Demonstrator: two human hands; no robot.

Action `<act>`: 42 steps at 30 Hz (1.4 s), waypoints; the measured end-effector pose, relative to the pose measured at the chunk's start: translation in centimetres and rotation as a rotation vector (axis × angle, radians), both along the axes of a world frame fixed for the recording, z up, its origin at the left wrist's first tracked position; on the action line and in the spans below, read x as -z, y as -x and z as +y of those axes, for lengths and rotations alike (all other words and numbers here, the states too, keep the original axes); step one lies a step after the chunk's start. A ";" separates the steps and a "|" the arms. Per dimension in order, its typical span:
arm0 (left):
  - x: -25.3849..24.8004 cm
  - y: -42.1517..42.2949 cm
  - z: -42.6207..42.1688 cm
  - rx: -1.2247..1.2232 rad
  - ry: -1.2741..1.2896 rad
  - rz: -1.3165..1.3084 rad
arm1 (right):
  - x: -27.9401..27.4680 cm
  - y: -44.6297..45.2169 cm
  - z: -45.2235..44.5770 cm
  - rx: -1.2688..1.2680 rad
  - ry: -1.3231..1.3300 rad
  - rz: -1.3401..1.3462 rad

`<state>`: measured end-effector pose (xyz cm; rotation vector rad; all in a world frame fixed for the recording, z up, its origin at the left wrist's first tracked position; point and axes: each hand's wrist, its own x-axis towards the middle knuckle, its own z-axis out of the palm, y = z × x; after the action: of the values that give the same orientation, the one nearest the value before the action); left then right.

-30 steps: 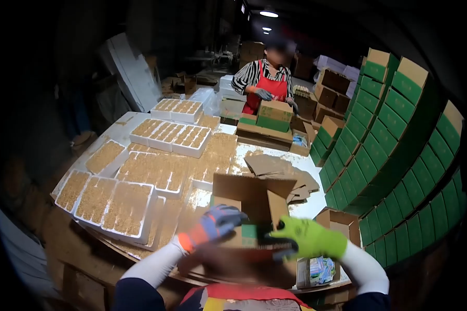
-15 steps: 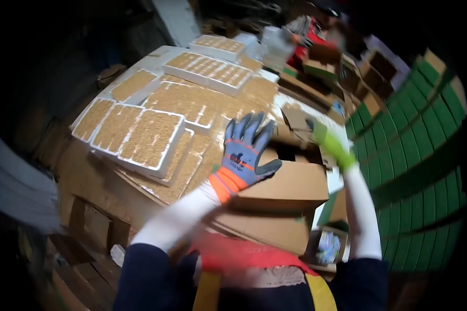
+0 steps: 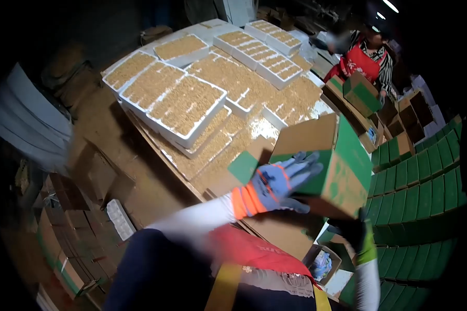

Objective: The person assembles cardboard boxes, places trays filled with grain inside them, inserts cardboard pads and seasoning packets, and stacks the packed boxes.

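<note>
A brown and green cardboard box (image 3: 350, 166) is held tilted between my hands over the near right side of the table. My left hand (image 3: 285, 181), in a blue-grey glove with an orange cuff, presses its long fingers on the box's near left side, thumb low. At the lower right corner, my right hand (image 3: 350, 228) grips the box in a dark glove with a lime-green back; its fingers are partly hidden. Left of the box are white foam trays (image 3: 179, 96) filled with tan granular material. Another brown cardboard piece (image 3: 280, 230) lies below the box.
Green-ended boxes (image 3: 415, 192) are stacked in rows at the right. A co-worker in a red apron (image 3: 358, 65) stands at the far right beside open cartons. A small box (image 3: 321, 262) with blue packets sits near my right arm. Cartons (image 3: 70, 233) stand at lower left.
The box has been lifted and turned, so its green side now shows. My left hand has come down onto its side, my right hand to its lower corner. The view has shifted.
</note>
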<state>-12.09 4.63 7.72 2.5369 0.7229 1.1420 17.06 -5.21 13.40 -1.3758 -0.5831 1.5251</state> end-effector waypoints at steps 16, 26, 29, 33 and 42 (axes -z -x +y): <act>3.0 2.0 -1.9 -0.370 0.488 0.328 | -3.8 17.4 23.7 -0.902 -0.742 -1.017; 2.0 2.5 -0.7 -0.227 0.764 0.248 | 14.4 30.4 36.5 -0.962 -0.431 -0.849; 1.1 4.0 0.3 -0.135 0.853 0.259 | 12.4 29.7 34.1 -1.144 0.081 -0.827; 0.9 4.2 0.9 -0.078 0.978 0.294 | 16.5 31.3 30.7 -1.033 -0.232 -0.707; 3.6 4.1 1.2 -0.133 0.721 0.307 | 1.3 26.7 25.4 -0.766 -0.444 -0.727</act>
<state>-16.23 5.86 4.11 2.0620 1.1416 0.3946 -9.59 20.24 12.09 -1.3909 -1.9499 1.2655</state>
